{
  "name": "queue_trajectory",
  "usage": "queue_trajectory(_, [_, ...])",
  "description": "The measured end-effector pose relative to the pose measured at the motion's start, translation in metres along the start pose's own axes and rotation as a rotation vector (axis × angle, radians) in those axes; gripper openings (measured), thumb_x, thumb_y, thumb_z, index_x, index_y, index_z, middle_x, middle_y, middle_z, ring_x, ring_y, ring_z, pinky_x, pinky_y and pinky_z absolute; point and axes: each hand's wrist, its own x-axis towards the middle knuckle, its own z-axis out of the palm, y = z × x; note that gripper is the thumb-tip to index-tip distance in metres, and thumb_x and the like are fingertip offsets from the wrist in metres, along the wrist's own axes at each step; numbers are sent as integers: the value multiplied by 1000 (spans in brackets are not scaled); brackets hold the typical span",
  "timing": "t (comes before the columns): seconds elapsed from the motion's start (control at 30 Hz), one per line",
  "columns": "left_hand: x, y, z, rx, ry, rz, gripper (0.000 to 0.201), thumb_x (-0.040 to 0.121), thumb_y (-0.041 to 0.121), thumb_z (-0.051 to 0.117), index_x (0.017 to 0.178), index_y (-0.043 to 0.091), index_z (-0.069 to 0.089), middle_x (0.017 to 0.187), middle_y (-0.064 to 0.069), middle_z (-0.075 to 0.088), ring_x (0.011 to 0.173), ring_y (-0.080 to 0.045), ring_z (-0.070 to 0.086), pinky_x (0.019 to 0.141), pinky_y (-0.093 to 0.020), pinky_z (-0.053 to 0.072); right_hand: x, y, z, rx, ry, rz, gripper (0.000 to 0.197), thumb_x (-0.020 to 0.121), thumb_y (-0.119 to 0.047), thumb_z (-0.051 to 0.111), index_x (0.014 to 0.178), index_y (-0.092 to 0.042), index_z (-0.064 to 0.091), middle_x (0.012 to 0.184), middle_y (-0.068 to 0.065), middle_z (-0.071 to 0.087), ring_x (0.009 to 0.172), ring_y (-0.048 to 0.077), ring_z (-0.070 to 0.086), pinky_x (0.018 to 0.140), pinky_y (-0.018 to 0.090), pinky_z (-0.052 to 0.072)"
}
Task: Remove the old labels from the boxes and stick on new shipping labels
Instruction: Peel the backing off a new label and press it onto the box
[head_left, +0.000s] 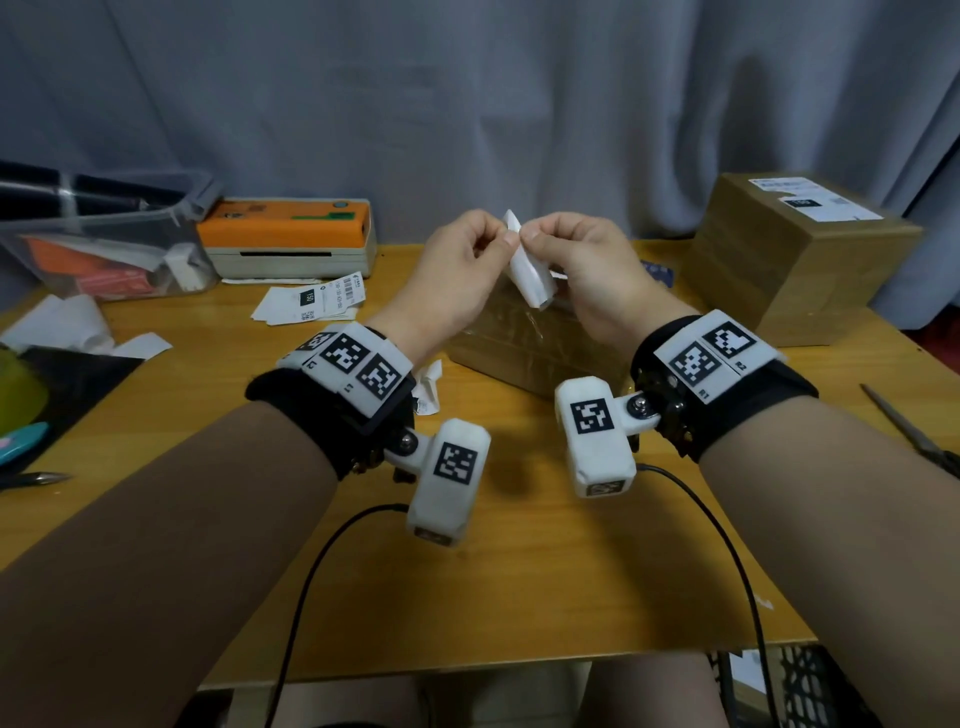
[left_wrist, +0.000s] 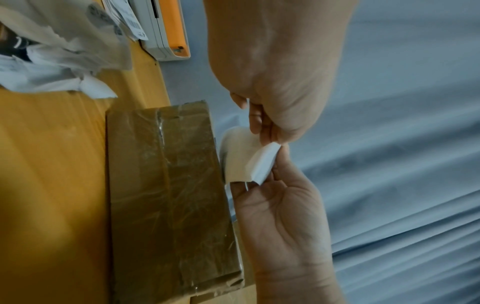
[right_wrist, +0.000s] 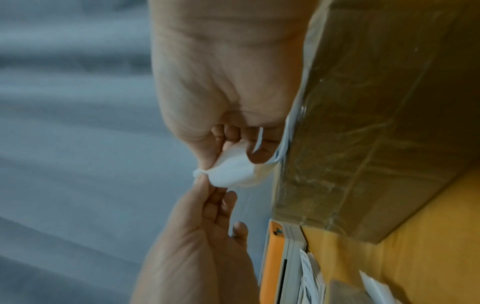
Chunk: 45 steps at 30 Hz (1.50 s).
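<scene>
Both hands meet in mid-air over the table, pinching one curled white paper label (head_left: 529, 260) at its upper corner. The left hand (head_left: 457, 270) nips that corner between thumb and forefinger, its other fingers loosely curled. The right hand (head_left: 587, 270) pinches the same corner from the other side, with the rest of the sheet hanging down past its fingers. Directly below lies a flat brown cardboard box wrapped in clear tape (head_left: 524, 343), resting on the yellow wooden table (head_left: 519, 571). A taller brown cardboard box with a printed white label on top (head_left: 800, 254) stands to the right. An orange and cream label printer (head_left: 291, 236) sits at the back left, with loose printed labels (head_left: 311, 304) in front of it.
</scene>
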Motion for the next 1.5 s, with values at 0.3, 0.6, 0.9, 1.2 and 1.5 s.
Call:
queue_trajectory(0.3, [3, -1, -2, 47, -27, -6, 17, 97, 17, 44, 85, 9, 52, 74, 6, 49, 66, -3, 44, 54, -4, 36, 1, -4, 0, 50, -50, 52, 31, 93, -33, 55, 91, -5, 66, 72, 5, 64, 67, 17, 61, 64, 32, 53])
queue_trajectory(0.6, [5, 8, 6, -9, 9, 20, 33, 96, 34, 49, 92, 2, 57, 71, 4, 52, 57, 5, 47, 53, -7, 38, 3, -3, 13, 39, 151, -37, 13, 91, -18, 60, 79, -13, 62, 80, 10, 65, 74, 24, 62, 67, 38, 53])
queue_trajectory(0.9, [7, 6, 1, -157, -3, -67, 21, 96, 20, 50, 76, 12, 50, 75, -3, 50, 73, -12, 47, 65, -17, 41, 0, -1, 14, 285, 72, 60, 20, 97, -20, 52, 86, -5, 61, 77, 11, 64, 67, 18, 63, 58, 29, 53])
queue_trajectory(1.2, [7, 2, -8, -249, 77, -121, 19, 100, 18, 42, 85, 9, 50, 79, 5, 55, 69, 1, 53, 60, -6, 43, 6, -8, 9, 423, 200, 108, 18, 97, -19, 51, 90, -4, 60, 86, 13, 66, 70, 21, 65, 58, 34, 57])
queue_trajectory(1.5, [-2, 4, -11, -247, -59, -165, 31, 92, 26, 58, 117, 7, 61, 97, 1, 69, 84, -3, 66, 73, -13, 52, 1, -10, 13, 324, 137, 86, 19, 98, -21, 49, 98, -6, 61, 101, 19, 66, 89, 30, 65, 76, 43, 58])
